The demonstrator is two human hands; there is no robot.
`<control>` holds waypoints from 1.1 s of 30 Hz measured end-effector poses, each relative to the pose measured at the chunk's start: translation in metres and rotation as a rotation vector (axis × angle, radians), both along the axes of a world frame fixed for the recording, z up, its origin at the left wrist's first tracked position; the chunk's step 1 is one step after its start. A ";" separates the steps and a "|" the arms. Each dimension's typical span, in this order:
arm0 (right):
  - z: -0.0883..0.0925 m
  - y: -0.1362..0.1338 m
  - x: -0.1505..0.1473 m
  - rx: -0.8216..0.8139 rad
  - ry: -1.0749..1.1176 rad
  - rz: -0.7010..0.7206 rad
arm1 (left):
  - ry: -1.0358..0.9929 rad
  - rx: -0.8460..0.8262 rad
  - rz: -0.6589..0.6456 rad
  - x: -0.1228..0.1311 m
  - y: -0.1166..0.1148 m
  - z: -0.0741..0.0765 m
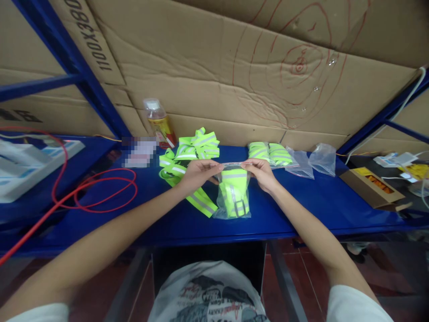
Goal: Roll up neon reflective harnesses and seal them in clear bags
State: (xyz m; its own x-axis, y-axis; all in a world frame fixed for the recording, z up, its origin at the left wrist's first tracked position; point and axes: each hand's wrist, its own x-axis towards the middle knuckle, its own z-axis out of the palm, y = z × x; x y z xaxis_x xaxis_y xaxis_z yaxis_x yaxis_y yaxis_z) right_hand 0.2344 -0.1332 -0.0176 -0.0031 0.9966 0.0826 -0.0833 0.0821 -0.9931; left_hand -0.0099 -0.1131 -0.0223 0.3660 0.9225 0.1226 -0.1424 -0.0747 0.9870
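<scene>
My left hand (197, 172) and my right hand (262, 172) each pinch one end of the top edge of a clear plastic bag (233, 193). The bag hangs upright over the blue shelf (311, 203) and holds a folded neon-yellow reflective band. A loose pile of the same reflective bands (189, 154) lies just behind and under my left hand, with one strap trailing toward the bag. Bagged bands (271, 154) lie flat behind my right hand.
Empty clear bags (317, 160) lie to the right of the bagged bands. A drink bottle (160, 123) stands at the back against cardboard sheets. Red cable (100, 192) loops on the left. An open cardboard box (373, 188) sits far right.
</scene>
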 end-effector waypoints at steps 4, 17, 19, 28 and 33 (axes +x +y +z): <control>-0.001 -0.002 -0.003 -0.009 -0.019 0.039 | 0.018 0.014 0.007 0.002 -0.002 0.000; 0.005 -0.006 -0.002 0.143 -0.098 0.113 | 0.061 -0.012 -0.018 0.004 -0.005 0.002; 0.003 -0.006 -0.003 0.105 -0.082 0.104 | 0.072 -0.017 -0.028 0.004 -0.004 0.000; -0.005 -0.001 -0.003 -0.149 -0.014 0.058 | 0.027 0.108 -0.019 0.006 -0.003 -0.009; -0.002 -0.003 -0.002 -0.057 -0.047 0.089 | 0.078 0.139 -0.014 0.002 -0.001 -0.007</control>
